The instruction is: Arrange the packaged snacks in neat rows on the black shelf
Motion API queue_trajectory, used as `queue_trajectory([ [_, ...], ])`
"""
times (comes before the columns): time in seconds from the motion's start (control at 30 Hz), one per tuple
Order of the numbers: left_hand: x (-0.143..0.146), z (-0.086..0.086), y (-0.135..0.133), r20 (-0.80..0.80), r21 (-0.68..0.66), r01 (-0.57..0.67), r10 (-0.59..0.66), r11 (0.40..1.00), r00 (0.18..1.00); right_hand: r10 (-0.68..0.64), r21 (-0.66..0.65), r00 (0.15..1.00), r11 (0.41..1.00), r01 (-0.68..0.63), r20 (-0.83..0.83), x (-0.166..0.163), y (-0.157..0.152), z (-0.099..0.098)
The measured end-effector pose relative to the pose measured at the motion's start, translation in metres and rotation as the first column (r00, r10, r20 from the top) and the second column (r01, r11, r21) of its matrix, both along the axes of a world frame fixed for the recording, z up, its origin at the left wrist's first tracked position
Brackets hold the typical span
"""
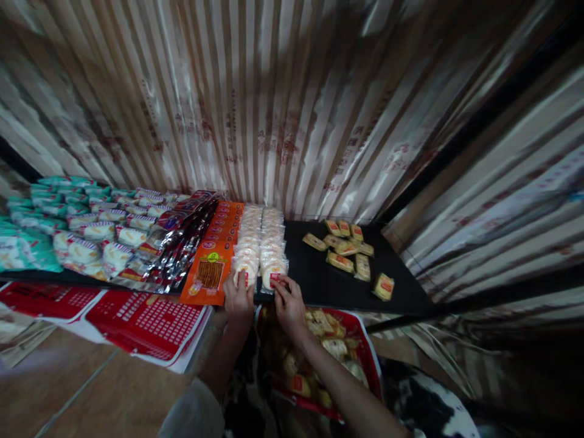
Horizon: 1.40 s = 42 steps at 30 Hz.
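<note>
Lower centre: my left hand (238, 301), fingers parted, on white packet (241, 278); right hand (291, 306) touching neighbouring packet (272, 274), pinch unclear. Likely squaring fronts; next move calls for light nudge.

Reads as a small shop or market stall; can't tell which. Evidence: packaged snacks grouped by kind along a black shelf (303, 283). Reference = orange packet (212, 246). Just left of it: dark red-and-silver packets (182, 243), then pale pouches (98, 231), teal bags (27, 246) farthest out. Right of it: two neat columns of round white packs (250, 234), then loose yellow packs (340, 261). Below-right: red crate (375, 368) holding more wrapped packs, stock-style. Below-left: red printed panel (159, 322), tiled floor (82, 389) lower down. Behind it: striped sheeting (287, 121) with reddish print, no solid wall visible. Far right: black frame bar (438, 134).
</note>
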<state>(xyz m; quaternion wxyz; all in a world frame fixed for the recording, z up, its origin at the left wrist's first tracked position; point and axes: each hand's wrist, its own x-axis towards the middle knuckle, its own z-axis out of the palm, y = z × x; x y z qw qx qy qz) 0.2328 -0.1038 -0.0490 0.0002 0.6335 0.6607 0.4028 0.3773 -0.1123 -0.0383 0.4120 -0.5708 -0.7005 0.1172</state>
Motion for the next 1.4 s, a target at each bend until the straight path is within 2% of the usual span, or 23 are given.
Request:
queue_trajectory([
  [0.13, -0.003, -0.003, 0.004, -0.003, 0.003, 0.013, -0.013, 1.000, 1.000, 0.011, -0.010, 1.000, 1.000, -0.011, 0.019, 0.001, 0.001, 0.000],
  [0.37, -0.004, 0.007, 0.001, -0.034, -0.090, 0.015, -0.018, 0.996, 0.999, 0.018, -0.068, 0.998, 0.997, -0.022, -0.061, 0.006, -0.011, 0.005],
  [0.5, -0.004, 0.010, 0.000, -0.042, -0.122, 0.006, -0.011, 0.993, 0.999, -0.067, -0.100, 0.991, 0.993, 0.056, -0.117, 0.035, -0.035, -0.001],
  [0.6, -0.004, 0.013, -0.001, -0.056, -0.144, 0.007, -0.015, 0.990, 0.998, -0.187, -0.199, 0.982, 0.964, 0.176, -0.035, 0.074, -0.061, -0.008],
  [0.7, -0.003, 0.017, -0.004, -0.066, -0.167, 0.011, -0.022, 0.986, 0.998, -0.234, -0.393, 0.950, 0.869, 0.300, 0.207, 0.116, -0.090, -0.015],
  [0.83, 0.001, 0.023, -0.014, -0.068, -0.143, 0.038, -0.048, 0.989, 0.997, -0.052, -0.629, 0.868, 0.668, 0.398, 0.494, 0.149, -0.125, -0.019],
  [0.9, 0.005, 0.024, -0.020, -0.065, -0.112, 0.050, -0.057, 0.992, 0.996, 0.001, -0.682, 0.830, 0.570, 0.458, 0.558, 0.152, -0.136, -0.019],
  [0.97, 0.012, 0.026, -0.028, -0.049, -0.092, 0.063, -0.068, 0.994, 0.996, -0.001, -0.703, 0.810, 0.496, 0.510, 0.587, 0.150, -0.142, -0.019],
  [1.07, 0.026, 0.026, -0.043, -0.020, -0.079, 0.141, -0.143, 0.987, 0.989, -0.032, -0.715, 0.806, 0.442, 0.541, 0.591, 0.141, -0.143, -0.019],
  [1.2, 0.045, 0.022, -0.064, 0.023, -0.079, 0.279, -0.278, 0.957, 0.960, -0.078, -0.718, 0.815, 0.430, 0.548, 0.575, 0.137, -0.139, -0.017],
  [1.3, 0.054, 0.016, -0.078, 0.106, -0.111, 0.351, -0.340, 0.930, 0.934, -0.098, -0.709, 0.809, 0.428, 0.560, 0.580, 0.141, -0.137, -0.007],
  [1.4, 0.058, 0.013, -0.085, 0.163, -0.159, 0.415, -0.391, 0.896, 0.906, -0.130, -0.658, 0.804, 0.507, 0.557, 0.580, 0.149, -0.136, 0.012],
])
